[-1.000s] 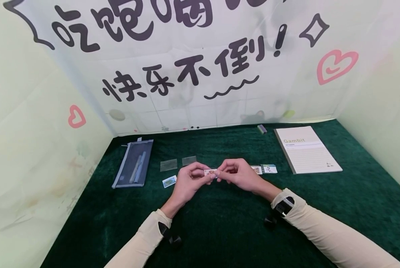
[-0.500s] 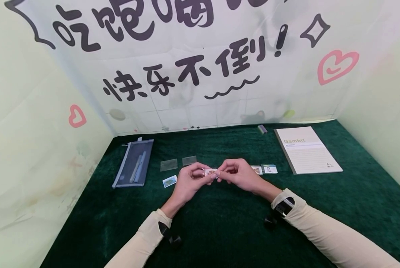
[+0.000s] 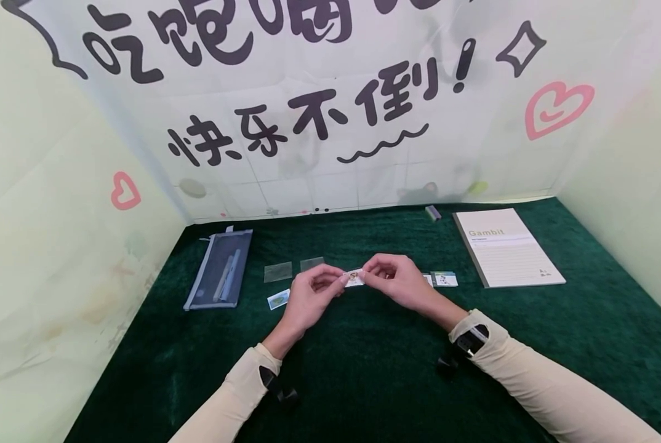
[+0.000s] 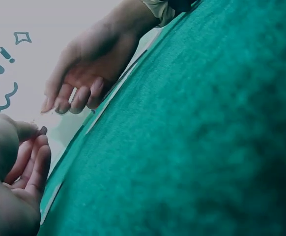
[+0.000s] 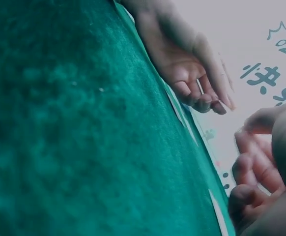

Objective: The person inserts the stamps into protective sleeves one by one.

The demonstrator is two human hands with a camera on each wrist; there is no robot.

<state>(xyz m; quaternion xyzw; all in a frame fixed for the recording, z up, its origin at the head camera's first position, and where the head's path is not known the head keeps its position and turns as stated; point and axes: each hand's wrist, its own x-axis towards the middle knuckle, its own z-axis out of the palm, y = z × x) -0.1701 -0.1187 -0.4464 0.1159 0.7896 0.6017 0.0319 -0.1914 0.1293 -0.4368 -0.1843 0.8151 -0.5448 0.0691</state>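
A small white picture card (image 3: pixel 354 277) is held above the green cloth between both hands, one at each end. My left hand (image 3: pixel 312 294) pinches its left end between thumb and fingers. On the other side my right hand (image 3: pixel 399 280) pinches the right end. Both hands also show in the left wrist view, where the card is too faint to make out. Beside my left hand lies a blue-green picture card (image 3: pixel 277 299). Two clear plastic sleeves (image 3: pixel 277 272) lie behind it. Right of my right hand is another picture card (image 3: pixel 445 279), with one more card (image 3: pixel 428 280) mostly hidden by that hand.
A mesh zip pencil case (image 3: pixel 211 280) with pens inside lies at the left. At the right is a notebook (image 3: pixel 508 249) marked "Gambit". A small purplish block (image 3: pixel 432 213) sits near the back edge. Printed fabric walls (image 3: pixel 364 184) enclose the table.
The card has risen slightly and shifted right, and more of its face shows between the hands. My right hand has lifted a little, and my left has shifted slightly left.
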